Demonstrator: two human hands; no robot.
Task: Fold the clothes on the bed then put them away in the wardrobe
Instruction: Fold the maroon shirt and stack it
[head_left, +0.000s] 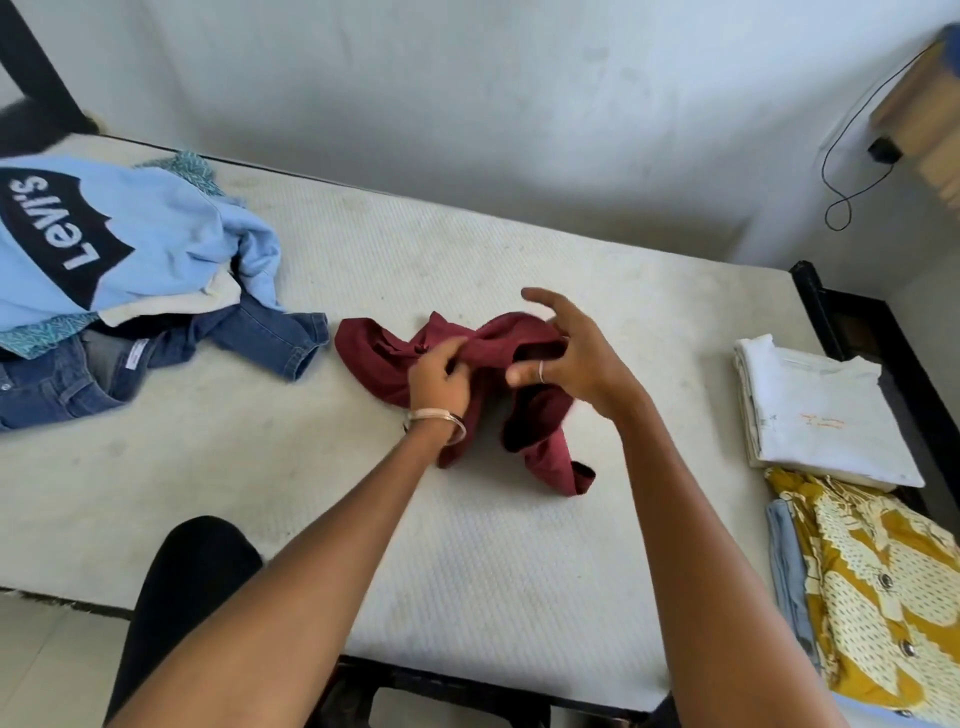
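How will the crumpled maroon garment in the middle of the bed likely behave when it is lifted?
The maroon garment will probably hang limp: it lies in loose twists and bunches where the left hand grips it. It looks thin, so likely light. Its trailing end near the mattress edge may drag.

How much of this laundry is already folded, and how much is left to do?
Done: a folded white shirt and yellow patterned shirt lie at the bed's right edge. In hand: the left hand grips a crumpled maroon garment. Left: the pile with the blue Levi's top and jeans.
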